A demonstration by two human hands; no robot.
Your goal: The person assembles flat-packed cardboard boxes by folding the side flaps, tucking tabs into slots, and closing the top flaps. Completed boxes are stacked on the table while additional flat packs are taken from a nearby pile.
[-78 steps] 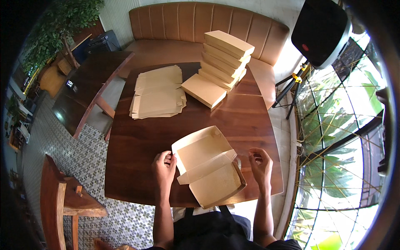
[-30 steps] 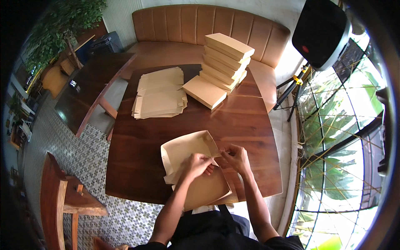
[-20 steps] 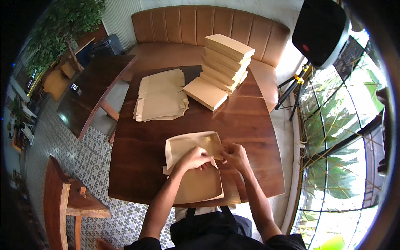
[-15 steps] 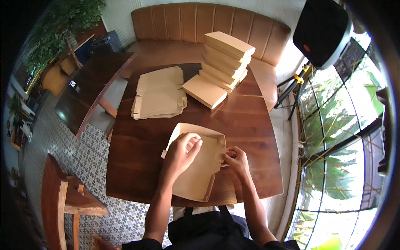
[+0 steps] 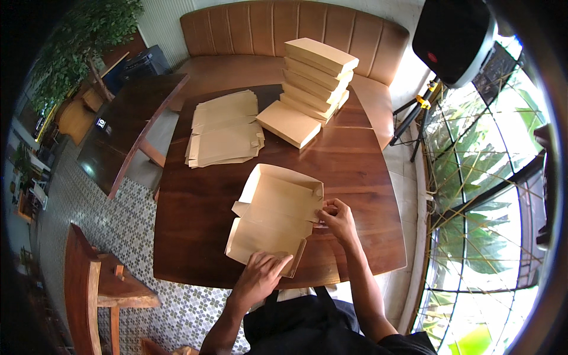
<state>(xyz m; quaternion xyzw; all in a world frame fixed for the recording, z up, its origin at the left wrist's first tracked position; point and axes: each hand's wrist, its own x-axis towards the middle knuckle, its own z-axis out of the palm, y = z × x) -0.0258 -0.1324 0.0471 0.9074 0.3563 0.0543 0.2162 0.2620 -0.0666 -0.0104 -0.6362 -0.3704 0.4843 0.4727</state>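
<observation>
- The one view comes from a camera worn on the person's head, looking steeply down from above onto the wooden table (image 5: pixel 355 171).
- It faces forward and down: the person's own forearms enter from the lower edge, and the left hand (image 5: pixel 260 277) and right hand (image 5: pixel 336 216) sit just below the middle of the picture.
- Both hands are near the lens; beyond their grip on the open cardboard box (image 5: pixel 275 216) the far table edge and the brown bench (image 5: pixel 236 35) lie toward the top.
- The wide fisheye bends straight edges toward the rim, with windows to the right of the grip and patterned floor to its left.
- No second view is at hand, so nothing is shared.
</observation>
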